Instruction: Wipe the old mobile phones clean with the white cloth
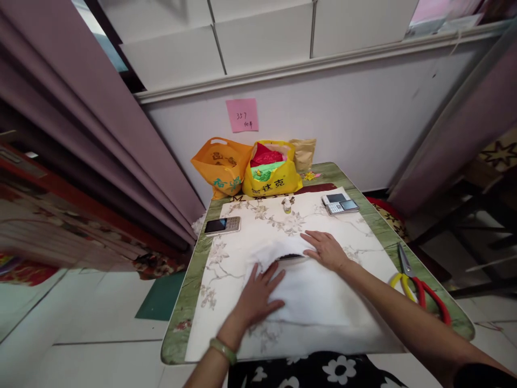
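Observation:
A white cloth (319,296) lies on the floral sheet before me. Through a gap in its folds shows a dark flat object (291,257); the cloth hides most of it, so I cannot tell its kind. My left hand (258,296), fingers spread, rests on the cloth's left part, just below the gap. On the upper right part, beside the gap, my right hand (325,250) lies with its fingers stretched out. Neither hand grips anything.
A keypad phone (223,225) lies at left, more phones (340,205) at back right. Scissors (416,285) with yellow and red handles rest at the right edge. Behind stand an orange bag (222,167), a stuffed yellow bag (274,180), a brown pouch (304,154) and a tiny bottle (287,205).

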A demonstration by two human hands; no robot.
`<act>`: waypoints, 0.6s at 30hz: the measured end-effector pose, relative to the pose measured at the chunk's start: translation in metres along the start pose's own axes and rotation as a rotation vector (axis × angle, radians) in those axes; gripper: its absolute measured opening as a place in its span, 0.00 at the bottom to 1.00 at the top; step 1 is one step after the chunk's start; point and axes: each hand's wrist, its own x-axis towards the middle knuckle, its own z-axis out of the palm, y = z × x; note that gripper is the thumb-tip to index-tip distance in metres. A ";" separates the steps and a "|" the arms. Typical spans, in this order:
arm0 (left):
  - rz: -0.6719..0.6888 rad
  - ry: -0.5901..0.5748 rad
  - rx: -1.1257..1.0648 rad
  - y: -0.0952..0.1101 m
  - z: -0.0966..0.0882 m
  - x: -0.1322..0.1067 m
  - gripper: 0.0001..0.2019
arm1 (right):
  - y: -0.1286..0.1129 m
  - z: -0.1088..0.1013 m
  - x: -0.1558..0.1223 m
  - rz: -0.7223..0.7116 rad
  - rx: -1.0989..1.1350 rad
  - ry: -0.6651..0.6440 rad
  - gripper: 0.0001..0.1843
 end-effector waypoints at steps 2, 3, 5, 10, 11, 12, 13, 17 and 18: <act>0.034 -0.050 0.011 -0.033 -0.016 0.001 0.35 | -0.019 -0.011 -0.008 0.151 -0.046 0.002 0.27; 0.011 -0.049 0.030 -0.046 -0.023 0.000 0.32 | -0.029 -0.017 -0.014 0.219 -0.062 -0.013 0.25; -0.088 0.027 0.097 -0.065 -0.035 -0.003 0.25 | -0.048 -0.029 -0.028 0.333 -0.070 -0.087 0.21; -0.665 0.384 0.251 -0.047 -0.033 -0.007 0.25 | -0.068 -0.053 -0.053 0.426 0.028 -0.209 0.29; -0.665 0.391 0.233 -0.036 -0.027 -0.006 0.24 | -0.069 -0.056 -0.053 0.443 0.049 -0.169 0.30; -0.603 0.375 0.196 -0.024 -0.019 -0.003 0.22 | -0.071 -0.058 -0.051 0.457 0.068 -0.111 0.30; -0.531 0.362 0.156 -0.012 -0.011 0.000 0.22 | -0.072 -0.058 -0.048 0.460 0.084 -0.050 0.31; -0.398 0.360 0.098 0.028 0.020 0.006 0.29 | -0.079 -0.048 -0.038 0.383 0.102 -0.021 0.39; -0.415 0.363 0.105 0.035 0.026 0.004 0.29 | -0.079 -0.044 -0.039 0.365 0.100 -0.056 0.36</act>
